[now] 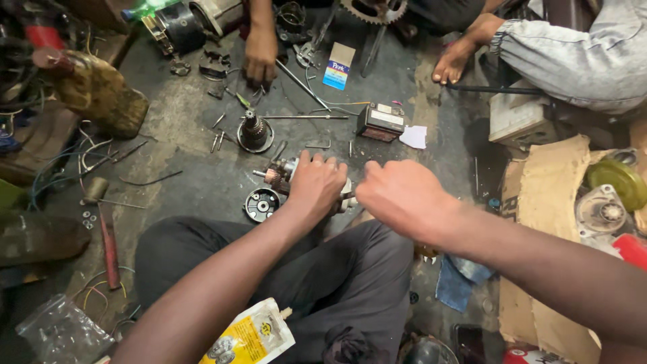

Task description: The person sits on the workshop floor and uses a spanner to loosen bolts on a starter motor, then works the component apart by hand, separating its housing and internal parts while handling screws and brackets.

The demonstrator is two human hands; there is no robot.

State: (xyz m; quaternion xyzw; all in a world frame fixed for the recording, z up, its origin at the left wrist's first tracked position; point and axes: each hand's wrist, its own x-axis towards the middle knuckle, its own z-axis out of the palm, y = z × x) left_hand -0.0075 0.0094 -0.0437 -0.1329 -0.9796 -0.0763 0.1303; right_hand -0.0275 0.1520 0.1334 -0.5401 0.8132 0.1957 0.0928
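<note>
On the dark workshop floor [195,182], near its middle and just ahead of the seated person's knees, lies a small motor armature [278,176]; its long axis runs roughly left to right, the copper-coloured shaft end poking out toward the left; the left hand [315,185] lies directly over it, fingers curled down around its body, grasping it from above; that hand is the nearer of the two. The right hand [403,197] sits just beside it on the right, clenched into a fist with knuckles up, at the armature's right end; what it grips is hidden, so I cannot tell what is inside. Both forearms reach forward from the lower edge, converging on the part. Touching-close below the armature rests a round black end cap [261,204]; farther ahead stands a geared shaft on a disc [255,132] and a small black box [380,122]. Another person's hand [260,57] presses the floor near the far edge; a red-handled hammer [103,226] lies at the left.
</note>
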